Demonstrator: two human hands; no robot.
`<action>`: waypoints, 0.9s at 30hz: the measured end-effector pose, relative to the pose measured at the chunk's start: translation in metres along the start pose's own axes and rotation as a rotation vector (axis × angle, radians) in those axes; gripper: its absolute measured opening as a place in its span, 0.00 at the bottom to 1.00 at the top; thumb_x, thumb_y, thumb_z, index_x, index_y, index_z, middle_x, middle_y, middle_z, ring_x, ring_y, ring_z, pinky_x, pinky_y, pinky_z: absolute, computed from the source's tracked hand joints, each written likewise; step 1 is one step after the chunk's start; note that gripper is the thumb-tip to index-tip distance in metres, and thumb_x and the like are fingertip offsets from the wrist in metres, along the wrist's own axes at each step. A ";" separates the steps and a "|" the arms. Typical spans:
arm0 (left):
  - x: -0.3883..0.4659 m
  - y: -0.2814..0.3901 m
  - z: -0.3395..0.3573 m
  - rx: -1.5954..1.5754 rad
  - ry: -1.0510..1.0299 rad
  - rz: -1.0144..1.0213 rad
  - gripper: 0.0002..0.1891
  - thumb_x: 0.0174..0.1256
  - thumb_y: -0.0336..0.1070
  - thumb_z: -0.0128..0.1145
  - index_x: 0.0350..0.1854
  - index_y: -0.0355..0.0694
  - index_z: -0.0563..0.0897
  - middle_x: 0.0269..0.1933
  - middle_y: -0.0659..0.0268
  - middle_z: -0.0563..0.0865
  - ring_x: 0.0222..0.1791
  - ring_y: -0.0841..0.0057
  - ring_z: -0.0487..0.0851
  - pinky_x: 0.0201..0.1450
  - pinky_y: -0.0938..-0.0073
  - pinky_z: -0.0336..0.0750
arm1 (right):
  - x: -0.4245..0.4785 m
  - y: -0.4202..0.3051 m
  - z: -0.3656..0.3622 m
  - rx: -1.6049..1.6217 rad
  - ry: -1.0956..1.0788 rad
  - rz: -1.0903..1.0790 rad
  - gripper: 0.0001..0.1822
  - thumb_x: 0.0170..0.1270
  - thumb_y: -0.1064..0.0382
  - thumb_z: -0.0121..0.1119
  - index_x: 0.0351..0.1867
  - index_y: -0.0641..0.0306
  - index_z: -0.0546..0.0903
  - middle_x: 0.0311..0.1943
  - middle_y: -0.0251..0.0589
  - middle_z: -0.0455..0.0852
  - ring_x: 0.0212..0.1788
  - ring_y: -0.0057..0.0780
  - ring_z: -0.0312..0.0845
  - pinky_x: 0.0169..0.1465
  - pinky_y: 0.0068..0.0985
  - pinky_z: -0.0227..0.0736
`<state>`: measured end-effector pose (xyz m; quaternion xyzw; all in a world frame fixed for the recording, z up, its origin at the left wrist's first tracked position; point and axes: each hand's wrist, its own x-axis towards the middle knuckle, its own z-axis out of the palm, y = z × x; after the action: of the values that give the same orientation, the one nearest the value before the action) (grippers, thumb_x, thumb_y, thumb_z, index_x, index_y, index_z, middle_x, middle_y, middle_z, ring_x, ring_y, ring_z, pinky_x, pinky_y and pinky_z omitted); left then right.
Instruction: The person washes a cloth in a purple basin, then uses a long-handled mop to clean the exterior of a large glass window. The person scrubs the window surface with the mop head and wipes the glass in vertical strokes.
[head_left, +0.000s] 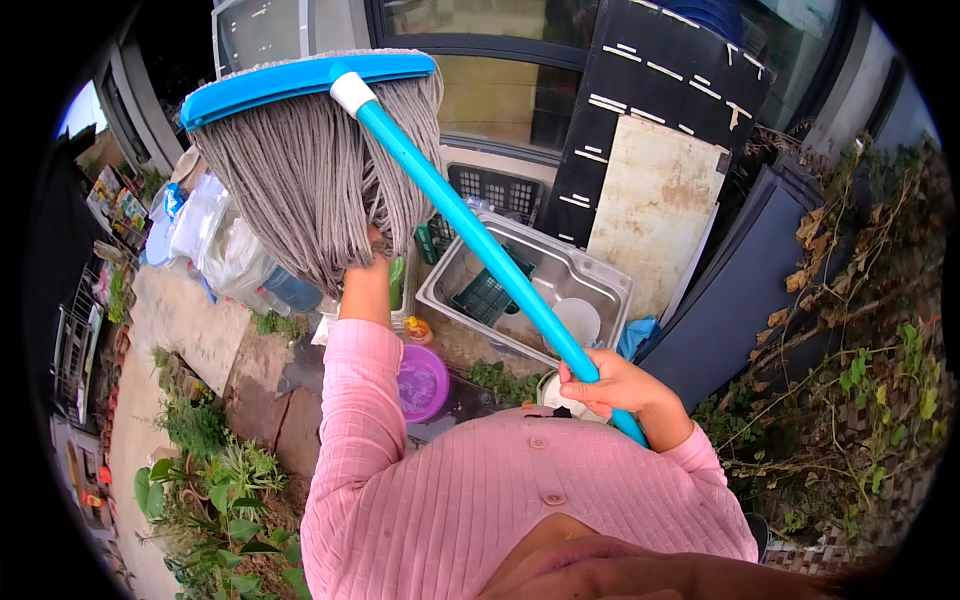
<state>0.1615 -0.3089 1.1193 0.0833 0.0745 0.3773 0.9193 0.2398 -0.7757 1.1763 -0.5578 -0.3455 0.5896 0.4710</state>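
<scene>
A string mop with grey strands (292, 172) and a blue plastic head (300, 86) is raised at the upper left, its strands hanging down. My right hand (619, 382) is closed around the lower part of its turquoise handle (480, 247), close to my chest. My left hand (376, 244) reaches in among the strands below the head; they cover most of its fingers, so its grip cannot be made out. Beneath the handle lies a stainless steel sink basin (525, 277), with a dark green plastic basket (491, 289) and a white round bowl (577, 321) inside.
A purple basin (421, 384) of liquid stands on the ground beside an orange-capped bottle (418, 330). Black boards (574, 161) and a stained pale panel (645, 202) lean near the window. Potted plants (232, 487) grow at left, vines (862, 375) at right. Bagged plastic items (217, 225) are piled left.
</scene>
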 end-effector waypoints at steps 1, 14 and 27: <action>0.000 -0.001 -0.012 -0.015 0.027 -0.011 0.37 0.67 0.66 0.37 0.75 0.55 0.51 0.77 0.61 0.48 0.73 0.46 0.55 0.67 0.31 0.50 | 0.003 0.001 0.000 -0.004 -0.005 -0.002 0.12 0.62 0.62 0.66 0.38 0.63 0.74 0.15 0.27 0.71 0.12 0.13 0.64 0.16 0.17 0.57; -0.161 -0.126 -0.221 0.235 0.756 -0.399 0.31 0.73 0.56 0.38 0.73 0.46 0.57 0.72 0.63 0.62 0.63 0.58 0.74 0.62 0.51 0.65 | 0.083 0.011 -0.005 -0.131 -0.062 0.032 0.11 0.64 0.63 0.62 0.39 0.65 0.72 0.15 0.30 0.71 0.10 0.15 0.62 0.13 0.18 0.57; -0.145 -0.135 -0.053 0.610 0.070 0.056 0.17 0.63 0.30 0.62 0.47 0.37 0.67 0.34 0.61 0.81 0.35 0.69 0.83 0.39 0.71 0.78 | 0.178 0.026 0.015 -0.447 0.072 0.026 0.25 0.61 0.63 0.66 0.55 0.68 0.68 0.27 0.33 0.76 0.17 0.16 0.67 0.19 0.18 0.63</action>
<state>0.1404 -0.5005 1.0498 0.3443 0.2134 0.3654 0.8381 0.2328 -0.6145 1.0949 -0.6735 -0.4432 0.4841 0.3400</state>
